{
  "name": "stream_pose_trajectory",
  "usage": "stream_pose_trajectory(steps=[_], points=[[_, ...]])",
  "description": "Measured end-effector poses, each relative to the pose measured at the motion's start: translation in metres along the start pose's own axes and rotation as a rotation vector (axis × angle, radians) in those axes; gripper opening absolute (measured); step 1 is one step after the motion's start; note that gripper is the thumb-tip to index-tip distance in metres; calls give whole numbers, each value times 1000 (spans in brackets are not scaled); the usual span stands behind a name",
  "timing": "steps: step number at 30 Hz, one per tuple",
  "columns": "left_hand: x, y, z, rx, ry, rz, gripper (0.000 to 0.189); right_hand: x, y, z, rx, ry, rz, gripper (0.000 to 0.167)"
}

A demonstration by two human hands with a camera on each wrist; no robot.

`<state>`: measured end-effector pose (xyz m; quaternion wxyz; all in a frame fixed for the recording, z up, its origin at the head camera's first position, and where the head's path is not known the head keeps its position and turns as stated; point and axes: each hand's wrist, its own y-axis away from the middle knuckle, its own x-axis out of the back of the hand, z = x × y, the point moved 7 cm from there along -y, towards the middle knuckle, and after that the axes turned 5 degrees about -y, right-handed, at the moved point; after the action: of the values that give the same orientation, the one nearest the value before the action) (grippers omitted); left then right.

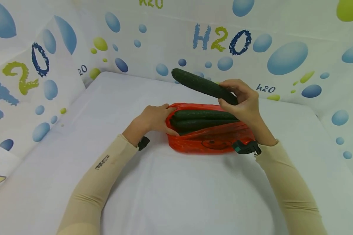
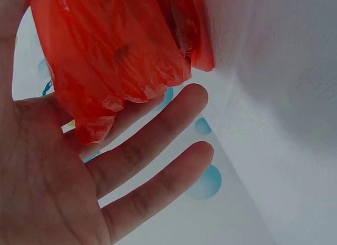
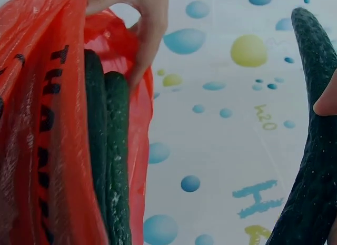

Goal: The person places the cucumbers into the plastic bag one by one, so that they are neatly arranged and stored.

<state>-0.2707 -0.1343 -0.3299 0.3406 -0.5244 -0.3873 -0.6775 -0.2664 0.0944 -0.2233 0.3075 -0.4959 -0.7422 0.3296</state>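
My right hand [image 1: 245, 99] grips a dark green cucumber [image 1: 198, 81] near one end and holds it up over a red plastic bag [image 1: 194, 143], its free end pointing left. The bag lies on its side with its mouth gaping. Inside, long cucumbers [image 1: 206, 115] lie side by side, their right ends hidden behind the bag and the right hand. My left hand [image 1: 157, 119] holds the bag's left end, thumb and a finger over its rim. In the left wrist view, the other fingers [image 2: 150, 131] stretch out straight beside the red plastic.
A white cloth [image 1: 176, 189] covers the table. Behind and to the left hangs a white sheet [image 1: 176, 42] printed with blue and green drops and H2O lettering. Dark wrist devices [image 1: 247, 147] sit at the sleeve cuffs.
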Motion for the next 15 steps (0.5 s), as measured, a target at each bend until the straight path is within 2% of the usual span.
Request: stream_pose_trajectory(steps=[7, 15], points=[[-1, 1, 0, 8, -3, -8, 98, -3, 9, 15, -41, 16, -37, 40], [2, 1, 1, 16, -18, -4, 99, -2, 28, 36, -105, 182, -172, 39]])
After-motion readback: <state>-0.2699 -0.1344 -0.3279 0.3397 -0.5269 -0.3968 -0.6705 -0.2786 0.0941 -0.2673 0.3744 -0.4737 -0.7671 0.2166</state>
